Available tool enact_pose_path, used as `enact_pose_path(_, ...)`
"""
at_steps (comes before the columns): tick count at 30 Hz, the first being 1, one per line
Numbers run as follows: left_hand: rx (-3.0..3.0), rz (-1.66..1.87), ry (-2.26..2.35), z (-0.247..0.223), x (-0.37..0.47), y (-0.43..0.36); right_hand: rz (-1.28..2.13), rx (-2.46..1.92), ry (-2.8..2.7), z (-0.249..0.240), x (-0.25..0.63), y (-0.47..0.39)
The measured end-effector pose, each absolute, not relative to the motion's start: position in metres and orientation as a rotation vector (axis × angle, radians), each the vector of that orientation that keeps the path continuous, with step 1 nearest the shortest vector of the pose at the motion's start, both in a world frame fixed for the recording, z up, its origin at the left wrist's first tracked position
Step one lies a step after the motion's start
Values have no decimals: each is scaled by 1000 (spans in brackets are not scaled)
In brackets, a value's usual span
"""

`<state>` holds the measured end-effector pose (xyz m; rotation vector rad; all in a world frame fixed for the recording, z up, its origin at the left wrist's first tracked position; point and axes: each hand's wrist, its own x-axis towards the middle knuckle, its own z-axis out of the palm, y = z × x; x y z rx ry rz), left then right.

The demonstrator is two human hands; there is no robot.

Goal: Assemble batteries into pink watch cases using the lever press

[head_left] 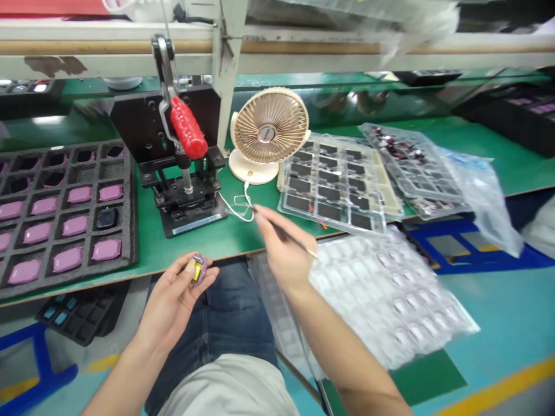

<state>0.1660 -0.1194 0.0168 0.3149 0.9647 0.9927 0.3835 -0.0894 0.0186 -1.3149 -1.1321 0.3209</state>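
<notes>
My left hand (180, 292) holds a small purple case (198, 270) between thumb and fingers, over my lap at the bench edge. Its inside, facing up, shows a yellow part and some metal. My right hand (286, 248) is closed around a thin dark tool (288, 234) with a pale rear end, and its fingertips are over the green bench near a white cable. A foam tray (134, 231) with purple cases lies to the left. Behind my left hand stands a black press (186, 196) with a red handle (188, 127).
A round fan (269, 130) stands behind my right hand. Clear trays (333, 185) with dark square parts lie right of it, beside more trays (411, 162) and a plastic bag (485, 190). A white tray of pale parts (381, 289) sits below the bench edge.
</notes>
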Motion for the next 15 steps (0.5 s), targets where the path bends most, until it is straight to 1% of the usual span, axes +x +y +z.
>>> enact_pose_path(3, 342, 953, 922, 17, 168, -124, 310, -1418, -1313, 24, 408, -48)
enact_pose_path(6, 370, 903, 890, 15, 164, -130, 366, -1557, -1440, 23, 423, -33)
enact_pose_path(11, 435, 859, 915, 15, 159, -133, 360, -1581, -1468, 20, 422, -53)
enact_pose_path(15, 421, 811, 968, 20, 160, -134, 336, -1475, -1472, 32, 424, -78)
